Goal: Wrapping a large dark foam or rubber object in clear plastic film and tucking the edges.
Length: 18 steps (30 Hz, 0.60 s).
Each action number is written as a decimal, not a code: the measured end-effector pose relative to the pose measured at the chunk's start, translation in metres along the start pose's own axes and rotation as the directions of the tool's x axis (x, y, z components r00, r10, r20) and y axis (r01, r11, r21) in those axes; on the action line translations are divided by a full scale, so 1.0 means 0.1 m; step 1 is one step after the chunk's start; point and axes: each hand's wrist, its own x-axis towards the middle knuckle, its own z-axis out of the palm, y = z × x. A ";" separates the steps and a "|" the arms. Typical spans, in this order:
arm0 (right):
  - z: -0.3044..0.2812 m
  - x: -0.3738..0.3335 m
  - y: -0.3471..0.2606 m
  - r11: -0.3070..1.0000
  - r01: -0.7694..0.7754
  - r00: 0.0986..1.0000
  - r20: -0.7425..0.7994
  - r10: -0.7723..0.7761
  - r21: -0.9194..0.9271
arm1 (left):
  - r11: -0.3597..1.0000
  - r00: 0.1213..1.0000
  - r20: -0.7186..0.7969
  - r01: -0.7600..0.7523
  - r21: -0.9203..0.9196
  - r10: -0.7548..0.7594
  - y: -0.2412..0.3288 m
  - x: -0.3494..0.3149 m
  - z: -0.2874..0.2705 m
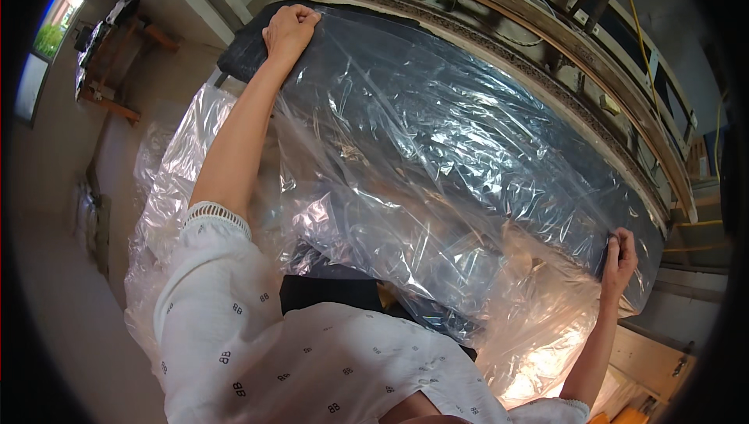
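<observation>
A wide clear plastic sheet (452, 143), wrinkled and shiny, lies over a dark surface (248, 49) and hangs down toward my body. My left hand (289, 34) is at the far left corner, its fingers closed in a pinch on the sheet's edge. Out to the right, my right hand (619, 259) is also closed, thumb and fingers gripping the sheet near its right end. Between the two hands the plastic is spread, with loose folds gathered nearer to me.
Behind the dark surface runs a long machine frame (577, 49) with rails, and a yellow cord (641, 42) hangs there. A wooden-legged table (109, 73) stands far left near a window. Loose plastic (168, 190) hangs at the left; a wooden cabinet (644, 358) is at lower right.
</observation>
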 end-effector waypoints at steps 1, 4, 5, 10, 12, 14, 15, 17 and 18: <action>0.01 0.00 -0.01 1.000 -0.002 1.000 0.001 0.002 0.001 | 1.000 1.000 0.002 0.000 0.002 0.000 0.00 0.03 0.00; 0.04 0.01 -0.03 0.999 -0.044 0.999 0.014 0.044 -0.003 | 0.997 0.994 0.079 0.073 -0.005 -0.072 -0.05 0.15 0.06; 0.03 0.01 -0.04 0.999 -0.040 0.999 0.015 0.040 -0.017 | 0.999 1.000 0.000 0.001 0.037 -0.001 -0.13 0.18 0.11; 0.03 0.01 -0.03 0.999 0.023 1.000 0.003 -0.023 -0.047 | 0.997 0.989 0.133 -0.068 0.020 0.065 -0.21 0.37 0.11; 0.02 -0.01 -0.07 0.996 0.012 1.000 0.003 -0.012 -0.084 | 0.999 0.981 0.192 0.038 -0.005 -0.036 -0.06 0.28 0.08; 0.01 -0.02 -0.08 0.996 0.020 1.000 0.006 -0.019 -0.082 | 0.999 0.997 0.072 0.026 -0.030 -0.024 0.00 0.14 0.09; -0.02 -0.03 -0.09 0.996 0.029 1.000 0.013 -0.028 -0.080 | 0.998 0.999 -0.049 0.017 -0.052 -0.019 0.02 0.07 0.13; -0.06 -0.08 -0.29 0.998 0.047 0.999 -0.005 -0.048 -0.049 | 0.991 0.995 -0.097 0.018 -0.130 -0.031 -0.13 0.14 0.24; -0.05 -0.12 -0.42 0.997 0.068 0.998 -0.015 -0.069 -0.022 | 0.978 0.989 -0.140 0.025 -0.207 -0.055 -0.24 0.19 0.27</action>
